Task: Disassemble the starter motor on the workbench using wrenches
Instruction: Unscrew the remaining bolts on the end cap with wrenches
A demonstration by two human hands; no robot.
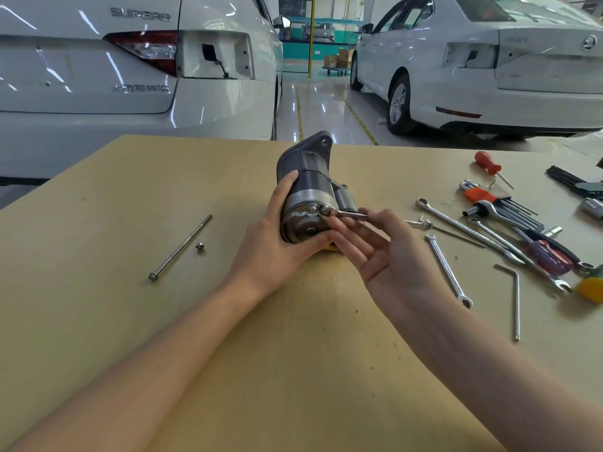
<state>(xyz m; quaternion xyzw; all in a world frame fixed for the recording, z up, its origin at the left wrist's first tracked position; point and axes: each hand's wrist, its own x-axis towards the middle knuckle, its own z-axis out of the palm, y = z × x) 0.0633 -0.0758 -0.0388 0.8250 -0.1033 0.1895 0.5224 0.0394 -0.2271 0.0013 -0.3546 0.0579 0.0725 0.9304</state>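
The grey starter motor [308,187] lies on the tan workbench [98,223], its round end cap facing me. My left hand [277,243] grips the motor body from the left and underneath. My right hand [381,256] is palm up to the right of the cap and pinches a small wrench [347,214] between thumb and fingertip. The wrench's open jaw sits on a bolt head [325,210] at the cap's upper edge. The other fingers are stretched toward the cap.
A long through bolt [181,247] and a small screw [200,246] lie to the left. Right of my hands lie several wrenches [448,270], a bent hex key [515,298], a hex key set [502,203] and screwdrivers [489,166]. Two white cars stand behind the bench.
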